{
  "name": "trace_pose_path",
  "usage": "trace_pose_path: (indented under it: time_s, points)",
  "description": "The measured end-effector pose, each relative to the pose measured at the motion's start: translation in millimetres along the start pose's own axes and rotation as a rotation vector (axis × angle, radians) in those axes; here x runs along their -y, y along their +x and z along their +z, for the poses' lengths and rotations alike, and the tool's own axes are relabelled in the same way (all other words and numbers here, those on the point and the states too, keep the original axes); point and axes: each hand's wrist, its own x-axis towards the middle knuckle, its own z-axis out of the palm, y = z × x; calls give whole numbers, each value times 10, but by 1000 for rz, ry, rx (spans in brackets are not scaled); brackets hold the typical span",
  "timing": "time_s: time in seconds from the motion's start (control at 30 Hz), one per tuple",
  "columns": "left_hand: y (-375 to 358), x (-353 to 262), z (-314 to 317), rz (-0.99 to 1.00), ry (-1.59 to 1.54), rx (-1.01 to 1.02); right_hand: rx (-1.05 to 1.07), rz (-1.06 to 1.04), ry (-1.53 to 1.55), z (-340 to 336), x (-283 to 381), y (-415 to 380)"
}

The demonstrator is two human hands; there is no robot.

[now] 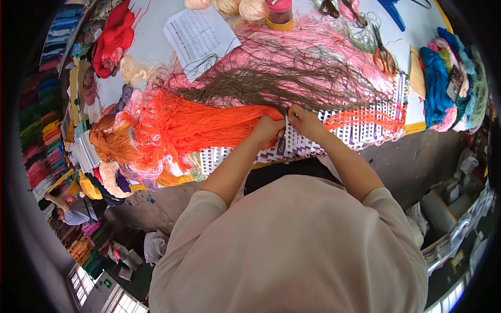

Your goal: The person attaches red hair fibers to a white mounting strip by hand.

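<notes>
A thick hank of bright orange thread lies across the table and runs to my left hand. That hand is closed, its fingers curled at the hank's end beside a perforated white card. Close by on the right, my right hand pinches at the top of the same card; whatever is between its fingertips is too small to make out. Several perforated white cards stand in a row along the near edge, with orange strands looped over those on the right. Dark brown thread spreads behind my hands.
Pink thread covers the table's middle. A written sheet, thread cones and orange-handled scissors lie farther back. Coloured hanks hang at the right edge. Another person is at the lower left, near shelves of yarn.
</notes>
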Motion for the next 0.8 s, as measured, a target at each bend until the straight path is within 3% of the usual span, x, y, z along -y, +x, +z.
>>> trace_pose_path:
  time_s: [0.1,0.2,0.3,0.5,0.63,0.7,0.8]
  points:
    - [-9,-15,-19,-36,54,-29,16,58,-30,-1,13,0]
    - [-9,0,-293,79,443,-188,1,53,-159,49,-98,37]
    - [-32,69,-606,184,134,-169,-20,75,-189,44,-146,47]
    - [-58,35,-604,103,-52,-82,53,90,-165,33,-83,38]
    - [-100,-51,-458,100,-32,-140,37,73,-183,57,-90,33]
    - [-70,-20,-468,85,145,-144,30,74,-204,74,-95,49]
    - [-131,-55,-416,121,-3,-127,23,72,-197,67,-89,38]
